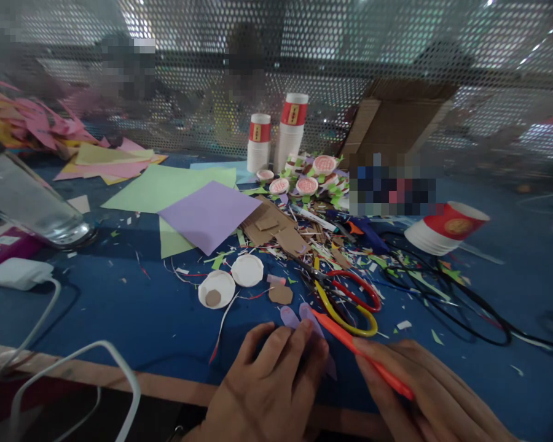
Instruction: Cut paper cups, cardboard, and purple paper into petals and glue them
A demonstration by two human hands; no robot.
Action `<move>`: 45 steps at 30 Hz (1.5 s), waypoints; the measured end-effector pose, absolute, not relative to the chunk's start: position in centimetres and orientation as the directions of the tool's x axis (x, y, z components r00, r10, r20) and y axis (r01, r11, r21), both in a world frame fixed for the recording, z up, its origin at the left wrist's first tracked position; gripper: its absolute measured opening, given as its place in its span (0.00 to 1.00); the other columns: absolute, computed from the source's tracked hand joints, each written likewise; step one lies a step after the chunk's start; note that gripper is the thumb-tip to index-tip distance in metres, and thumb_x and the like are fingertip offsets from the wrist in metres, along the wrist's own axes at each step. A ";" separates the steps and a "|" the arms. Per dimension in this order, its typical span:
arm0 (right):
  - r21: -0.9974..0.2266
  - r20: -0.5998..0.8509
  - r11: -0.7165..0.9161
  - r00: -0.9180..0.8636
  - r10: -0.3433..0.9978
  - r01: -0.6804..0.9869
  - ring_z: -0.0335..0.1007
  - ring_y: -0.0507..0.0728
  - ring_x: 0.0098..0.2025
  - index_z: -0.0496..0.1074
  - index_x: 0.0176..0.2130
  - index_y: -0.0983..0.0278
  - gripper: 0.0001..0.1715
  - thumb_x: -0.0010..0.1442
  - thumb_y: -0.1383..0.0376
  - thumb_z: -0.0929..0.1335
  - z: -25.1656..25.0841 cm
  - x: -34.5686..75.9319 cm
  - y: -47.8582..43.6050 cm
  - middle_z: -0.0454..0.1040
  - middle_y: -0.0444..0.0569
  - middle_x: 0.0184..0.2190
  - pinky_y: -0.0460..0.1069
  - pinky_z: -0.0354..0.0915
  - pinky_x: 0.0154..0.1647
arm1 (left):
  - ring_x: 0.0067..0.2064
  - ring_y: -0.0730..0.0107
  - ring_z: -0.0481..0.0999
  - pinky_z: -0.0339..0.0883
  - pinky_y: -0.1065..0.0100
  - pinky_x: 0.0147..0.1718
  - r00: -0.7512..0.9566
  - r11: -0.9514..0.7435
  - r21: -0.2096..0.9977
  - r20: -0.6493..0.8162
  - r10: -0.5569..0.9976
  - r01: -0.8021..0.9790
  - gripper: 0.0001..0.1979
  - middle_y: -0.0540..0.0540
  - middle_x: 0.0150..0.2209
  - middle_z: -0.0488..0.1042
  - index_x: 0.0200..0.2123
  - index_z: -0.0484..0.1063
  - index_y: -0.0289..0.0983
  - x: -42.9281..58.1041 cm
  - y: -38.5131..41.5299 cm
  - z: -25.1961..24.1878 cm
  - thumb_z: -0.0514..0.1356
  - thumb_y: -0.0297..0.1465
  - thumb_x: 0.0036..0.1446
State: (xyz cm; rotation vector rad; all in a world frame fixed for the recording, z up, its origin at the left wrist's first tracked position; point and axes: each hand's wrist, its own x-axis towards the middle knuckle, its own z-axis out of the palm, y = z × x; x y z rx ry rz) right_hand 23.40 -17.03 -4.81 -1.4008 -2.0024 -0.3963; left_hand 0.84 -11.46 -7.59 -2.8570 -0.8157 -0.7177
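Observation:
My left hand [276,374] presses a small purple paper piece [309,316] with two rounded ends onto the blue table near its front edge. In my right hand [405,380] is an orange pen [345,336], its tip touching or just beside the paper's right rounded end. Just beyond my left fingers lies a brown cardboard disc [281,294]. Two white cup bottoms [247,271] sit to its left, one with a small brown disc in it. Red-handled scissors [357,288] and yellow-handled scissors [345,316] lie beyond the pen.
Green [166,184] and purple [209,215] sheets lie at centre left. Stacked paper cups [291,123] stand behind cardboard pieces and scraps. A tipped red-and-white cup [447,228] and black cable lie right. A glass [32,202] and white charger [17,273] are left.

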 end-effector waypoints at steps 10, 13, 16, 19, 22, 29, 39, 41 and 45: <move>-0.151 0.654 0.404 -0.215 0.725 0.902 0.84 0.56 0.34 0.81 0.45 0.60 0.13 0.69 0.65 0.66 -4.1 22.7 -16.4 0.85 0.45 0.35 0.47 0.78 0.46 | 0.59 0.58 0.66 0.57 0.57 0.59 0.748 -0.852 0.046 0.456 0.482 0.521 0.30 0.41 0.63 0.72 0.65 0.66 0.34 0.9 -11.5 -7.6 0.59 0.44 0.65; -0.153 0.684 0.419 -0.210 0.698 0.895 0.84 0.56 0.34 0.81 0.45 0.60 0.13 0.70 0.64 0.65 -4.4 22.7 -16.4 0.85 0.45 0.35 0.47 0.78 0.46 | 0.58 0.58 0.67 0.58 0.57 0.58 0.746 -0.853 0.035 0.468 0.475 0.521 0.30 0.41 0.63 0.72 0.64 0.67 0.34 0.9 -11.4 -7.5 0.58 0.45 0.65; -0.147 0.673 0.413 -0.215 0.707 0.899 0.84 0.56 0.35 0.81 0.46 0.60 0.13 0.70 0.64 0.66 -4.3 22.8 -16.4 0.85 0.45 0.35 0.47 0.78 0.45 | 0.59 0.57 0.67 0.59 0.57 0.58 0.749 -0.855 0.045 0.460 0.476 0.516 0.30 0.40 0.63 0.72 0.65 0.67 0.34 0.8 -11.4 -7.4 0.58 0.44 0.65; -0.139 0.647 0.399 -0.222 0.730 0.907 0.84 0.56 0.35 0.80 0.46 0.60 0.12 0.69 0.65 0.66 -4.0 22.8 -16.4 0.85 0.45 0.36 0.47 0.78 0.46 | 0.59 0.57 0.66 0.58 0.57 0.59 0.750 -0.857 0.049 0.461 0.475 0.513 0.30 0.40 0.63 0.72 0.65 0.66 0.33 0.9 -11.5 -7.5 0.58 0.44 0.66; -0.144 0.639 0.412 -0.233 0.733 0.900 0.84 0.55 0.34 0.80 0.46 0.60 0.12 0.70 0.65 0.66 -3.8 22.8 -16.5 0.85 0.45 0.36 0.47 0.78 0.46 | 0.58 0.57 0.66 0.57 0.57 0.58 0.749 -0.858 0.044 0.465 0.471 0.512 0.30 0.40 0.63 0.72 0.64 0.67 0.33 0.9 -11.5 -7.6 0.59 0.44 0.65; -0.137 0.662 0.424 -0.235 0.711 0.895 0.83 0.56 0.35 0.78 0.48 0.61 0.13 0.71 0.65 0.65 -4.8 22.9 -16.3 0.85 0.46 0.36 0.48 0.77 0.47 | 0.59 0.57 0.66 0.55 0.57 0.60 0.739 -0.856 0.039 0.486 0.466 0.515 0.27 0.40 0.62 0.72 0.63 0.68 0.34 1.0 -11.4 -7.8 0.58 0.42 0.66; -0.129 0.660 0.425 -0.242 0.711 0.896 0.83 0.56 0.35 0.79 0.47 0.62 0.13 0.71 0.65 0.65 -4.6 22.9 -16.4 0.85 0.46 0.36 0.48 0.77 0.46 | 0.58 0.58 0.66 0.56 0.57 0.59 0.740 -0.861 0.040 0.491 0.459 0.507 0.27 0.40 0.61 0.73 0.63 0.69 0.34 0.9 -11.4 -7.6 0.59 0.42 0.65; -0.139 0.660 0.423 -0.235 0.714 0.895 0.83 0.56 0.35 0.78 0.47 0.62 0.12 0.71 0.65 0.65 -4.7 22.9 -16.5 0.85 0.46 0.36 0.48 0.77 0.45 | 0.58 0.58 0.66 0.56 0.57 0.59 0.742 -0.861 0.032 0.491 0.456 0.508 0.26 0.40 0.62 0.72 0.63 0.69 0.34 0.9 -11.3 -7.6 0.59 0.41 0.66; -0.154 0.670 0.405 -0.206 0.713 0.901 0.84 0.57 0.36 0.78 0.48 0.61 0.12 0.70 0.65 0.66 -5.1 23.0 -16.8 0.85 0.46 0.37 0.48 0.77 0.46 | 0.58 0.58 0.66 0.57 0.57 0.58 0.742 -0.860 0.027 0.492 0.456 0.510 0.26 0.41 0.61 0.73 0.62 0.70 0.34 1.0 -11.4 -7.7 0.58 0.42 0.67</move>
